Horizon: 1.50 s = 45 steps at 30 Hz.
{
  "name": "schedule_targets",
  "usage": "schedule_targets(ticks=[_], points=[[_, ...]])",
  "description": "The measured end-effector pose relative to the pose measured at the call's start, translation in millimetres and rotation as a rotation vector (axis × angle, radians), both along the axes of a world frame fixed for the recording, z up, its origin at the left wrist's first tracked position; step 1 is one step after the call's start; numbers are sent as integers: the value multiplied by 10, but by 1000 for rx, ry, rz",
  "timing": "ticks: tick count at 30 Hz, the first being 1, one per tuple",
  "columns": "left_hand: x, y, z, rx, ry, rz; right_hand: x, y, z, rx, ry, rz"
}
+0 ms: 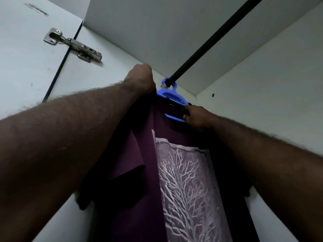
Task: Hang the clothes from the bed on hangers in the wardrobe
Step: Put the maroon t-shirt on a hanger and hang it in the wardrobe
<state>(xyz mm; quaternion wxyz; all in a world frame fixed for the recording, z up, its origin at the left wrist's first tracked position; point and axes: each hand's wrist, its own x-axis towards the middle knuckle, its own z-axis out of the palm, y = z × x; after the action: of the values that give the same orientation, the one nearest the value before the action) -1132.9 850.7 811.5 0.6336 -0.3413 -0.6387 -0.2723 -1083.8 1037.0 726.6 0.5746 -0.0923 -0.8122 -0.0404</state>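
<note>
Head view: maroon tree-print T-shirt (pixel 136 154) on blue plastic hanger (pixel 172 95), hooked over black wardrobe rail (pixel 209 42). Right hand (pixel 195 117) grips hanger. Left hand (pixel 139 77) at shirt's shoulder, probably clenched; fingers hidden.

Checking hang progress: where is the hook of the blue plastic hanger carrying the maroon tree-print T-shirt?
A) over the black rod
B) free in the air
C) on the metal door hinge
A: the blue plastic hanger hooks round the black rod.
</note>
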Motion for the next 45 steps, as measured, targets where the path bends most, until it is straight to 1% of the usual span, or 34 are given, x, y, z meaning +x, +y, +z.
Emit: schedule_targets(ticks=[3,5,9,14,17,20,24,27,30,32,33,36,37,39,42,45], points=[[-71,63,-52,81,47,-95,2,6,-30,2,2,7],[-97,71,-83,90,47,-101,-5,9,-75,11,6,21],[-19,-24,-95,-54,19,-108,-50,36,-191,35,3,62],[89,-185,-132,-242,-69,70,-25,-61,-174,56,33,102],[89,-203,-162,-268,-100,95,-2,-161,-31,67,76,104],[84,-212,-196,-257,-99,96,-47,-246,103,78,39,105],[81,-233,-251,-226,-40,88,-174,-293,243,108,-66,17],[90,-263,-285,-223,-11,88,-233,-339,293,122,-79,-75],[104,-273,-304,-226,-9,100,-233,-380,332,107,-105,-100],[119,-272,-315,-217,-5,110,-195,-382,306,93,-59,-90],[132,-277,-324,-208,-8,116,-168,-377,269,77,8,-64],[145,-307,-320,-196,-46,116,-93,-372,90,16,333,59],[154,-331,-308,-203,-63,111,-70,-374,38,-13,400,91],[193,-408,-297,-222,-105,110,-21,-389,-27,-43,441,147],[267,-601,-295,-232,-199,122,53,-469,-84,-26,469,253],[338,-818,-364,-275,-369,19,108,-667,-143,13,424,397]])
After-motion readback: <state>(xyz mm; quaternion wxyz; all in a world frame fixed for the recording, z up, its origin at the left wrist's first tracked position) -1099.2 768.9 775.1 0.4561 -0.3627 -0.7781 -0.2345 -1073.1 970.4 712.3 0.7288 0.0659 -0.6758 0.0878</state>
